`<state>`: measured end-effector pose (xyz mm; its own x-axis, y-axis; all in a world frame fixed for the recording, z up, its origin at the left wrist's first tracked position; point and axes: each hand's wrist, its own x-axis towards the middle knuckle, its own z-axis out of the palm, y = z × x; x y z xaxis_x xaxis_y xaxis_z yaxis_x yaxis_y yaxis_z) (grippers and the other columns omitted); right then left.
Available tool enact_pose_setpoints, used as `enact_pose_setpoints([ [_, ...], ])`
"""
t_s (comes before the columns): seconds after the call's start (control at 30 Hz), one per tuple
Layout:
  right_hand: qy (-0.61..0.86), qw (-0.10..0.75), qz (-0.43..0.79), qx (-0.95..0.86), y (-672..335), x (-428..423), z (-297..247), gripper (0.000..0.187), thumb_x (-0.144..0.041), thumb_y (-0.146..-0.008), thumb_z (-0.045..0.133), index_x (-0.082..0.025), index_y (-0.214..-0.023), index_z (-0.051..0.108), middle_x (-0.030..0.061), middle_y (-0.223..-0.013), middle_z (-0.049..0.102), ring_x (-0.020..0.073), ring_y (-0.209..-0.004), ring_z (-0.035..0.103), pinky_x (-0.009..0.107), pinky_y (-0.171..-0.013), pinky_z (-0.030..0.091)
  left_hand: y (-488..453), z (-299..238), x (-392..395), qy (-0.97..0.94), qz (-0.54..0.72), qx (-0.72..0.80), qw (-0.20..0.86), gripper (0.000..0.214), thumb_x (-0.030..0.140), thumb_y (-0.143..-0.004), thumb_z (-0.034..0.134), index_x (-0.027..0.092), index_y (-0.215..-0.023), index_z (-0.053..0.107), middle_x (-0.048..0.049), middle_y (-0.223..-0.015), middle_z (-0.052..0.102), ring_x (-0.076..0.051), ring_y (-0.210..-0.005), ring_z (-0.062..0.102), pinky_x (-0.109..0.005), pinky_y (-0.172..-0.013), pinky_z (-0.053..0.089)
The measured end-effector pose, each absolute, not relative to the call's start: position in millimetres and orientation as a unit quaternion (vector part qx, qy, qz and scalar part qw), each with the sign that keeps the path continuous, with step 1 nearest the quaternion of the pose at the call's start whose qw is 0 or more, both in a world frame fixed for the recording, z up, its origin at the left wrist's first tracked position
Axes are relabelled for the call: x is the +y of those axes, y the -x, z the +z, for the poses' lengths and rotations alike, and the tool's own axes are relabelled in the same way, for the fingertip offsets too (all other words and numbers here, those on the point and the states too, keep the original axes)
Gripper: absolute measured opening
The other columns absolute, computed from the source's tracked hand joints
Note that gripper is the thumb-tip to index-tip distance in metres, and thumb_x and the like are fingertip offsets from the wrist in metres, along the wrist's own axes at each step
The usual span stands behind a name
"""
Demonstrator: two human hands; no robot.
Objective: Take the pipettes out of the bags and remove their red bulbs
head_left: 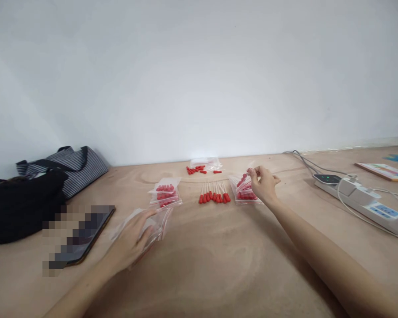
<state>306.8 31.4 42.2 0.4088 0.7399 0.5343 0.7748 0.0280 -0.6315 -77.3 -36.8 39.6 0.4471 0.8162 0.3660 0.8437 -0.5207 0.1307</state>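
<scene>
Right grip (262,182) pinches a filmy bag (239,185) of rounded red pieces (242,179), while left grip (136,233) lies loosely over clear plastic bags (162,221).

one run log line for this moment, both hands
left hand: on clear bags | right hand: fingertips at bag pile | between hands: red-tipped sticks

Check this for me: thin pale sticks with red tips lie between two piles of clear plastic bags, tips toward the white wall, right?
The direction is wrong. The head view shows the thin pale sticks with red tips pointing those tips toward the person, away from the white wall. They do lie between the left pile and right pile of clear plastic bags.
</scene>
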Motion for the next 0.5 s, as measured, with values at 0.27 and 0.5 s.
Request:
enact_pose_setpoints([
  [0.27, 0.463, 0.489, 0.256, -0.694, -255, 3, 32, 0.038, -0.055, -0.081, 0.031, -0.021, -0.068, 0.039, -0.0004, -0.066, 0.050, 0.0126, -0.063, 0.046, 0.025, -0.062, 0.036, 111, 11, -25, 0.824, -0.022, -0.566, 0.006, 0.056, 0.046, -0.083, 0.030, 0.016, -0.129, 0.037, -0.0098, -0.134, 0.036, -0.027, -0.125, 0.030, -0.045, -0.099, 0.028],
  [0.5, 0.507, 0.320, 0.229, -0.767, -240, -15, 15, 0.037, -0.050, -0.083, 0.035, -0.019, -0.068, 0.050, -0.0018, -0.065, 0.055, 0.0129, -0.068, 0.049, 0.028, -0.071, 0.034, 87, 15, -6, 0.724, -0.089, -0.681, 0.058, 0.051, 0.041, -0.084, 0.023, 0.012, -0.121, 0.044, -0.0149, -0.130, 0.041, -0.029, -0.124, 0.030, -0.052, -0.096, 0.025],
])
